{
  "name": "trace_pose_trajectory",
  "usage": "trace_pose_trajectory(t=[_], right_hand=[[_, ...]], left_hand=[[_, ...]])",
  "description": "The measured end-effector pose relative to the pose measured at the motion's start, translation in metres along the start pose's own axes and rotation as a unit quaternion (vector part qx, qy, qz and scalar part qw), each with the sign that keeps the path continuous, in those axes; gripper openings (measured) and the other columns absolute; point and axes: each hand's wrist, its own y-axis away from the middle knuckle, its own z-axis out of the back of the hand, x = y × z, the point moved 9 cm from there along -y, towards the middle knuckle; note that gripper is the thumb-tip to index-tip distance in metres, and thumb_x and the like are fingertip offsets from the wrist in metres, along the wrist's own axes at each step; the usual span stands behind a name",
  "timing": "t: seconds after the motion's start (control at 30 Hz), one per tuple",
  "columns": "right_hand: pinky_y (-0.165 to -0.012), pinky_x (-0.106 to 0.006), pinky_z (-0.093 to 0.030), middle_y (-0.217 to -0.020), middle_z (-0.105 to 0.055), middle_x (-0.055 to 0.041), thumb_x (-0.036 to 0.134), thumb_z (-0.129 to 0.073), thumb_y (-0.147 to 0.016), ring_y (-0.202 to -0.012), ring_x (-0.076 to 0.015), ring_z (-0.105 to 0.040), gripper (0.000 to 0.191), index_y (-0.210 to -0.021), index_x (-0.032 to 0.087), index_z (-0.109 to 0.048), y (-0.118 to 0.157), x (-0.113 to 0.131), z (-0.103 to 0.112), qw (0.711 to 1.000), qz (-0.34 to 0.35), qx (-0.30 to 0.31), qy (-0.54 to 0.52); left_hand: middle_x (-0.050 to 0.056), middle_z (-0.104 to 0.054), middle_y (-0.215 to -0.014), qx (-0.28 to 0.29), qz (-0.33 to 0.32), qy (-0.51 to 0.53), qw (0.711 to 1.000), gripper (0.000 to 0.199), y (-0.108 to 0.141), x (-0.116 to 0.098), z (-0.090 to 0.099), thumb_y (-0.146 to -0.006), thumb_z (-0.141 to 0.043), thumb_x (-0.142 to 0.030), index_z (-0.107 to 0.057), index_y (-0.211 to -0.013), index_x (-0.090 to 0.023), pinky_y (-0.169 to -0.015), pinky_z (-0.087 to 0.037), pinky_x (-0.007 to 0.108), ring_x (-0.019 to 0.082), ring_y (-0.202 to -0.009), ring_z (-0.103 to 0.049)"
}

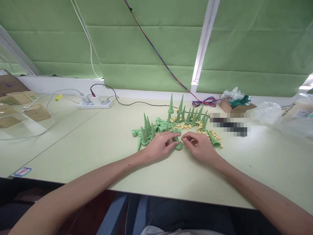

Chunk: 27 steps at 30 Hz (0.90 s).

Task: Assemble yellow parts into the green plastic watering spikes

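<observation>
My left hand (161,144) is closed around a green plastic spike (179,146), whose wide collar rests low near the table. Just right of it, my right hand (197,143) has its thumb and forefinger pinched together close to the spike's side. A small yellow piece seems to be at those fingertips, but it is mostly hidden. Several green spikes (146,129) stand point up behind and left of my hands. Among them lie loose yellow plastic pieces (187,126). One green cone (213,139) lies on its side beyond my right hand.
A white power strip (96,103) with plugs and cables sits at the back left. Cardboard boxes (36,112) are at far left. A coiled red-blue cable (206,101), an open carton (238,106) and clear plastic bags (266,112) lie at the back right. The table's edge runs below my forearms.
</observation>
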Motion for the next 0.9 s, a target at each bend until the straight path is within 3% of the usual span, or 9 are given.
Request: trace_pose_trajectory(t=[0.33, 0.67, 0.9], right_hand=[[-0.054, -0.028, -0.048, -0.068, -0.065, -0.0024, 0.034, -0.057, -0.091, -0.059, -0.0158, -0.059, 0.020, -0.084, 0.018, -0.067, 0.000, -0.011, -0.007, 0.994, -0.058, 0.019, -0.088], [-0.046, -0.025, -0.049, -0.066, -0.062, -0.0008, 0.048, -0.065, -0.087, -0.050, -0.0124, -0.057, 0.031, -0.084, 0.017, -0.065, 0.001, -0.024, -0.017, 0.966, -0.122, 0.045, -0.222], [-0.043, -0.024, -0.049, -0.063, -0.062, -0.0002, 0.052, -0.068, -0.085, -0.046, -0.0112, -0.057, 0.035, -0.082, 0.017, -0.064, 0.002, -0.025, -0.020, 0.956, -0.136, 0.057, -0.254]], left_hand=[[0.004, -0.073, -0.091, -0.007, -0.022, -0.009, 1.000, 0.019, 0.002, -0.006, 0.000, -0.094, -0.061, -0.025, -0.072, -0.108, -0.018, -0.069, -0.049, 0.024, 0.013, -0.072, -0.063], [0.003, -0.073, -0.087, -0.040, -0.028, -0.009, 0.999, 0.017, 0.003, -0.007, 0.006, -0.093, -0.062, -0.026, -0.072, -0.102, -0.016, -0.063, -0.047, 0.023, 0.010, -0.062, -0.059], [0.005, -0.072, -0.088, -0.038, -0.060, -0.030, 0.997, 0.018, 0.004, -0.012, 0.005, -0.096, -0.058, -0.025, -0.070, -0.105, -0.016, -0.068, -0.049, 0.024, 0.013, -0.071, -0.063]])
